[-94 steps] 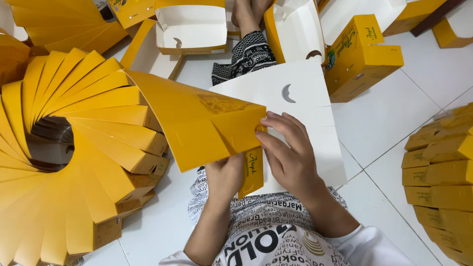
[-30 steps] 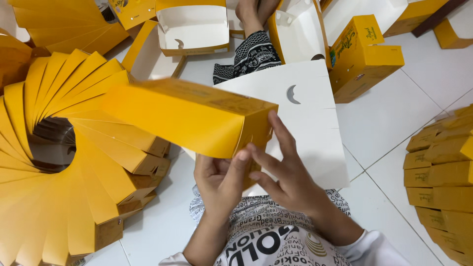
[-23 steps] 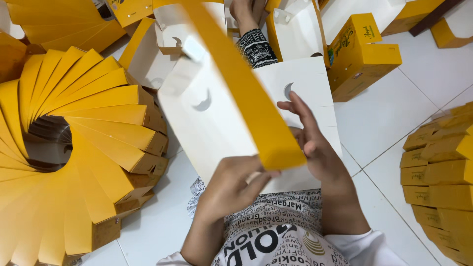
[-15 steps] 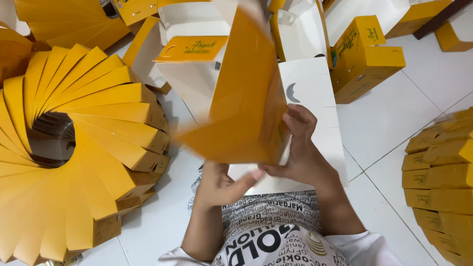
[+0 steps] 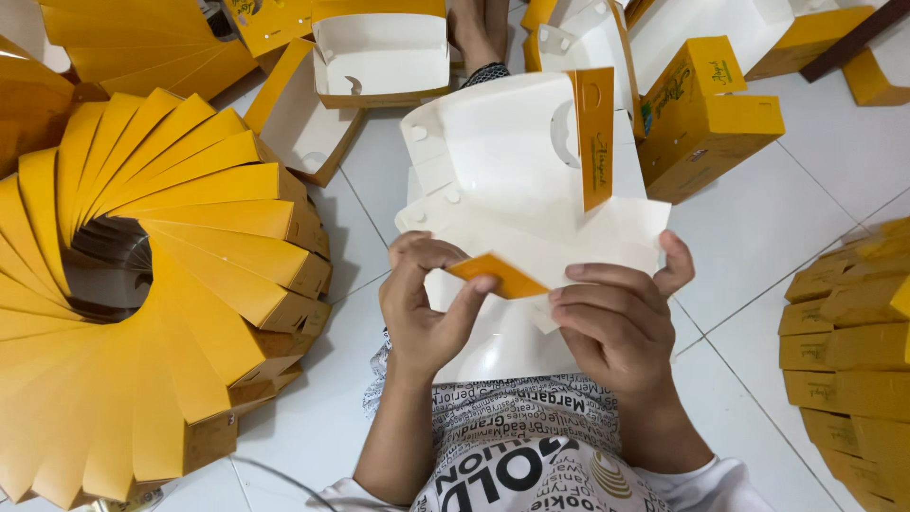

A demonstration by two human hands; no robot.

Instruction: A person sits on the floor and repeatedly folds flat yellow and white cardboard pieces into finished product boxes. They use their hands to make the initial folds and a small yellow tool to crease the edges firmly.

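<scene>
Head view: the half-folded box (image 5: pixel 531 190), white inside and yellow outside, is held above the lap. The left hand (image 5: pixel 427 308) pinches its small yellow flap (image 5: pixel 498 275); the right hand (image 5: pixel 616 318) grips its lower edge. The fanned stack of yellow boxes (image 5: pixel 161 275) lies left of the box.

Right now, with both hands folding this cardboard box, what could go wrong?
1. The left hand pinches a small yellow flap; if it slips from that grip or bends off its crease, it may tear or crumple.
2. The right hand holds the box only by its lower edge, so the open white panels could sag or pop apart.
3. The fanned stack of folded boxes sits close to the left elbow; a wide sweep could topple it.
</scene>
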